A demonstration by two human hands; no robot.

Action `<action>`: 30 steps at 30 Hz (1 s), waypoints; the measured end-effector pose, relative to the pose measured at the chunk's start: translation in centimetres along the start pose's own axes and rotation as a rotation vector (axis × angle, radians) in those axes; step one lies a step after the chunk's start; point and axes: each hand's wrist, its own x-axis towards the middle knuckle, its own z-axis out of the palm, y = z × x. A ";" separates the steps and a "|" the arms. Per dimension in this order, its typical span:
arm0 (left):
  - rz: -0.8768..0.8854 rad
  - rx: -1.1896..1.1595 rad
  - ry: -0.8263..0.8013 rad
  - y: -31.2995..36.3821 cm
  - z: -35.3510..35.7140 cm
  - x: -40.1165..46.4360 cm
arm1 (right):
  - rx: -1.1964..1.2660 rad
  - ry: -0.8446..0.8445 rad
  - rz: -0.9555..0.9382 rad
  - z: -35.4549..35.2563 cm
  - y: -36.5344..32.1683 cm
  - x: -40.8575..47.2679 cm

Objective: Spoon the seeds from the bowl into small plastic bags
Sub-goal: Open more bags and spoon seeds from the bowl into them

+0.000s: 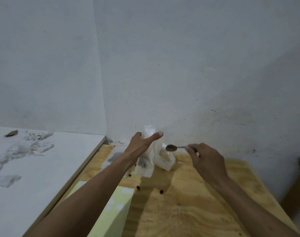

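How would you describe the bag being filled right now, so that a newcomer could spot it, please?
On the wooden table, near the wall corner, stand clear plastic bags. The one meant is the tall upright bag that the left hand grips; its neighbour, the slumped bag, sits under the spoon.

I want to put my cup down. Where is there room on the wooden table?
Bare wood lies near the front, between the yellow-green box and the right forearm. It is crowded at the back, around the plastic bags and loose seeds.

Bare forearms, sleeveless, ringless hands (142, 144)
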 end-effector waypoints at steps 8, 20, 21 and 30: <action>-0.017 -0.099 -0.021 0.7 0.1 -0.1 | -0.245 0.073 -0.175 2.9 1.3 -3.7; -0.092 -0.228 0.013 1.9 4.4 0.1 | -0.556 -0.068 -0.166 1.6 4.9 -6.9; -0.039 -0.204 0.021 1.8 5.0 0.3 | -0.566 -0.091 -0.168 1.3 5.2 -7.1; 0.064 -0.255 0.047 1.9 9.3 -0.3 | -0.667 -0.296 -0.147 -1.2 6.9 -9.7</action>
